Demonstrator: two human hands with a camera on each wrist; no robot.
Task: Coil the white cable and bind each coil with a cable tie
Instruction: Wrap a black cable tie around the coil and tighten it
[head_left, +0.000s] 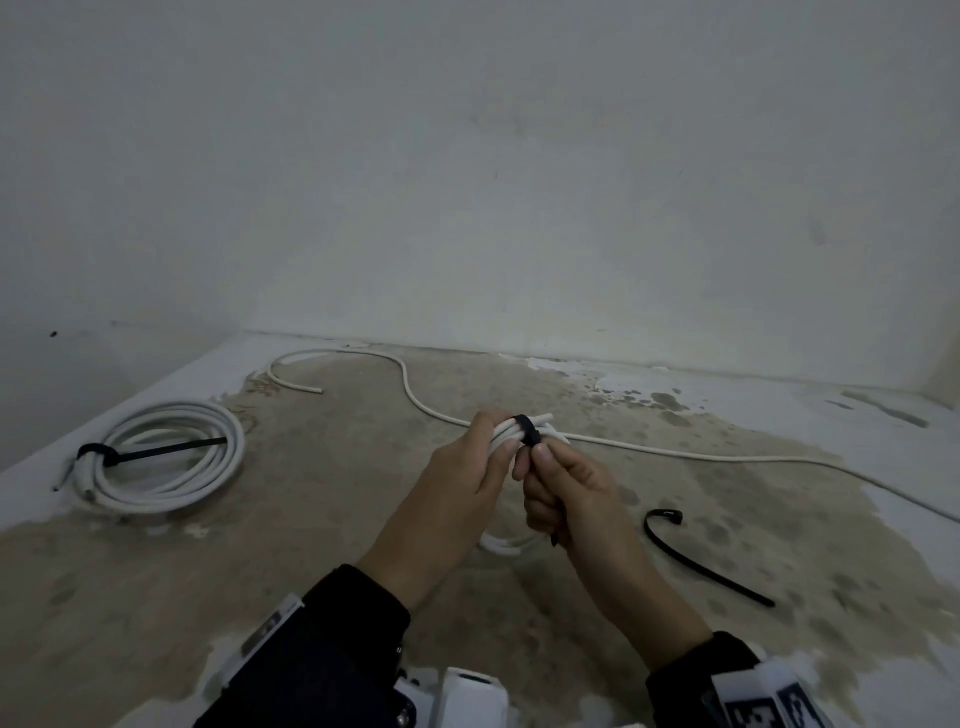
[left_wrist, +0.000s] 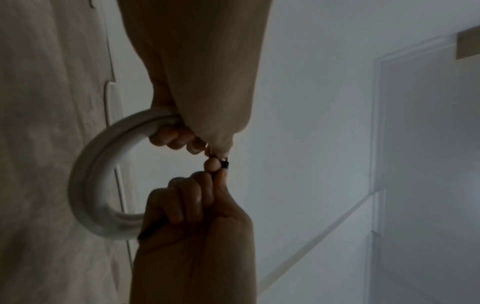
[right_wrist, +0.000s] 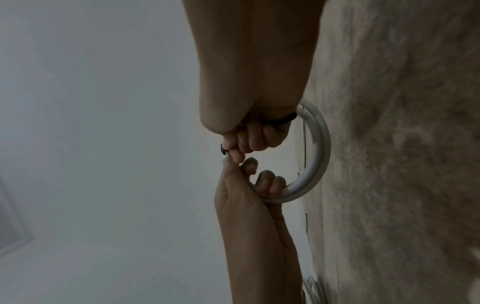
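Note:
My left hand (head_left: 491, 454) grips a small coil of white cable (head_left: 501, 544), held up off the stained surface. A black cable tie (head_left: 527, 429) is looped round the coil's top strands. My right hand (head_left: 540, 470) pinches the tie just below the loop and holds its tail in the fist, with the tip poking out under the palm. In the left wrist view the left hand's fingers (left_wrist: 179, 138) curl round the coil (left_wrist: 88, 174). The right hand (right_wrist: 246, 142) holds the tie (right_wrist: 281, 121) in the right wrist view.
A bound white coil (head_left: 171, 457) with a black tie (head_left: 156, 452) lies at the left. Loose white cable (head_left: 675, 454) runs across the surface behind my hands. A spare black tie (head_left: 701, 561) lies at the right. A wall closes off the back.

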